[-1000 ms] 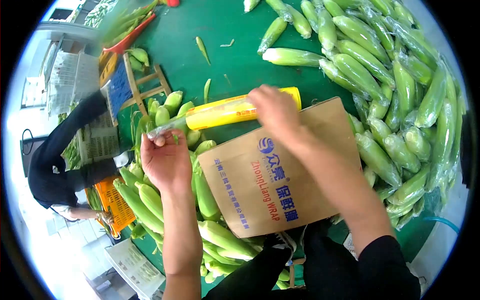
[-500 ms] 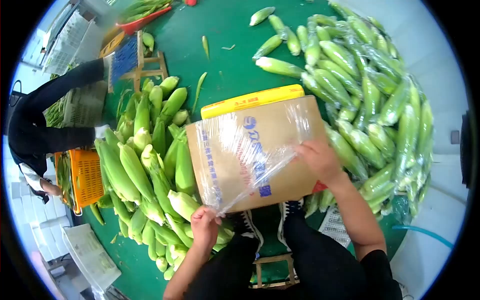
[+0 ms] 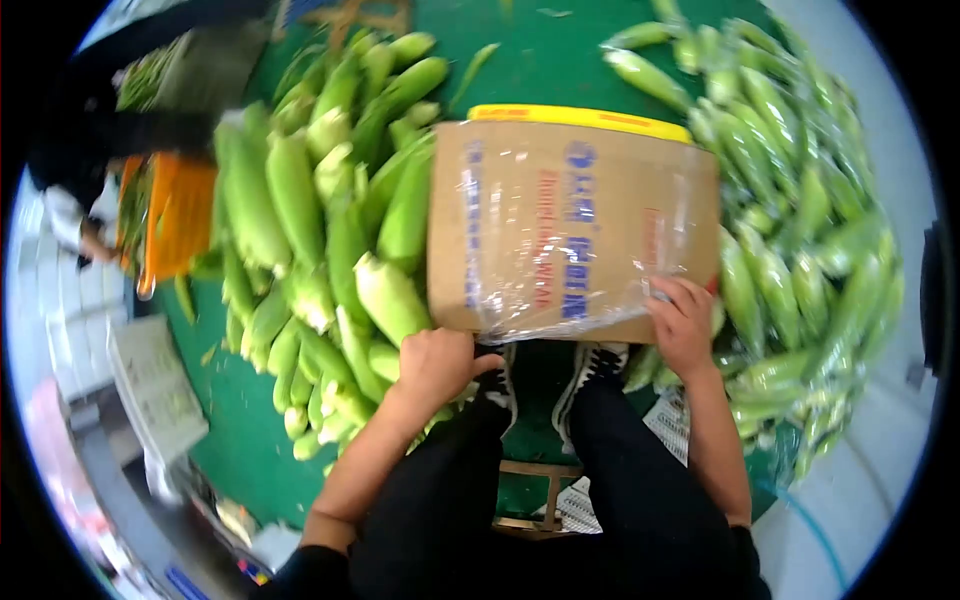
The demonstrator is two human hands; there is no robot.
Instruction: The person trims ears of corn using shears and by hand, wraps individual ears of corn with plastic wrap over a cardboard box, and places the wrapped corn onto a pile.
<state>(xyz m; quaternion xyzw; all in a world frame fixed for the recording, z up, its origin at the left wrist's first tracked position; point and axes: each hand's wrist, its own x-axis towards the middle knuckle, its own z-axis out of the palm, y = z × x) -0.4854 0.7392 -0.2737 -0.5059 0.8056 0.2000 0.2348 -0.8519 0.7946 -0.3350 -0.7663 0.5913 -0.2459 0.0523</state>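
A cardboard box (image 3: pixel 620 230) with blue and red print lies across my knees' far side, its top covered by clear plastic film (image 3: pixel 500 290). My left hand (image 3: pixel 437 367) is closed at the box's near left corner, at the film's edge, thumb pointing right. At the near right edge, my right hand (image 3: pixel 682 322) has its fingers bent over the film and the cardboard. Unwrapped corn in green husks (image 3: pixel 345 230) is heaped to the left of the box. Film-wrapped corn (image 3: pixel 790 200) is piled to the right.
A yellow box (image 3: pixel 590 120) shows behind the cardboard one. An orange crate (image 3: pixel 180 215) stands at the left beside another person (image 3: pixel 75 150) in dark clothes. A white bin (image 3: pixel 158 385) is at the lower left. Beneath me is a wooden stool (image 3: pixel 530 495).
The film, stretched diagonally between my hands before, now lies flatter over the box top. My right hand has moved down to the box's near edge. The view has shifted, with everything appearing further right.
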